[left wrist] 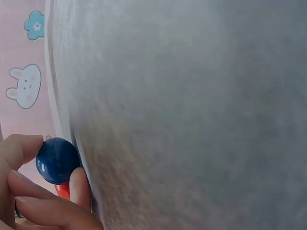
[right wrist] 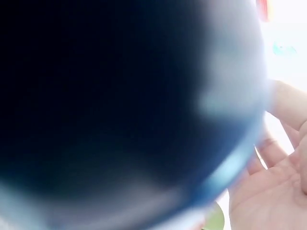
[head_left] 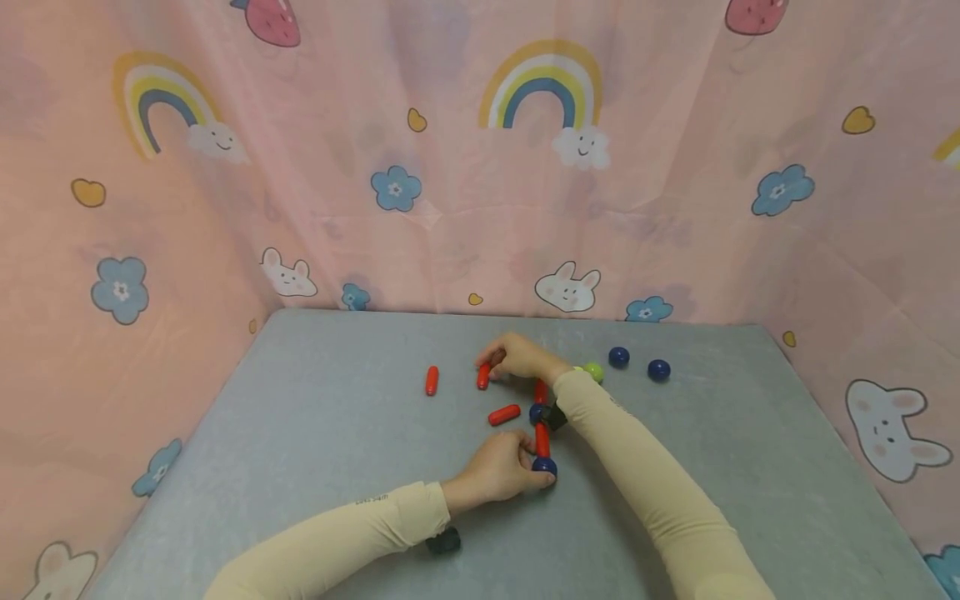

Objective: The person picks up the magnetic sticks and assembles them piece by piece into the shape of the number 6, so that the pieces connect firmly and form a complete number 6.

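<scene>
My left hand pinches a dark blue ball between fingers and thumb; the same ball shows in the left wrist view. From this ball a red rod runs to a second blue ball, beyond which another red rod extends. Farther back, my right hand has its fingertips and thumb around the upper end of a loose red rod. In the right wrist view, a very close, blurred dark blue ball covers most of the picture.
Two loose red rods lie left of the joined pieces, one nearer and one farther left. A green ball sits beyond the right forearm, with two blue balls to its right. A pink patterned curtain borders the grey table.
</scene>
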Demonstrator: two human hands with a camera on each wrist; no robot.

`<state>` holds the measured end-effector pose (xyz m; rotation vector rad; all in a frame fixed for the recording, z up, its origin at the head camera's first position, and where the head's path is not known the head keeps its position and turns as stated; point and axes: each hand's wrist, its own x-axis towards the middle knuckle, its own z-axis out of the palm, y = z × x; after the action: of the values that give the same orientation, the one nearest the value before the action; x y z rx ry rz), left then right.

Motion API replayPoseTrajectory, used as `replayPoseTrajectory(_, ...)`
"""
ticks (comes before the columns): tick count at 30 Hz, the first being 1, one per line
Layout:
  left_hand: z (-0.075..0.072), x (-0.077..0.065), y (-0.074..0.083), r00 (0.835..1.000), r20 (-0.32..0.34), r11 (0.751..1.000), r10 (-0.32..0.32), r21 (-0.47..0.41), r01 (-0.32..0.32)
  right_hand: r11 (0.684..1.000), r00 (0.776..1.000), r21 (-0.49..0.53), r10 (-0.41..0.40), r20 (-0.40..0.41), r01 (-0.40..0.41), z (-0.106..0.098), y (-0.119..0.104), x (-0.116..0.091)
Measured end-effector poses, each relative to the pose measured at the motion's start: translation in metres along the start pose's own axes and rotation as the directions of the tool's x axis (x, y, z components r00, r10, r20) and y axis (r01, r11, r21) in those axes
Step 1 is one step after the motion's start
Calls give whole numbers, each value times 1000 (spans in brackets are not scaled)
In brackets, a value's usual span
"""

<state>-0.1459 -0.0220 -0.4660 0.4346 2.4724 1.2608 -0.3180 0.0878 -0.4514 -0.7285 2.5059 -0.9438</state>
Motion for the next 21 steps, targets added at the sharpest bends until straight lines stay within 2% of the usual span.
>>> replayPoseTrajectory(21, -4, 1, -6, 998, 46, 999, 41, 10, -42, 1000, 1000, 29, 8, 4, -8, 0, 1, -2)
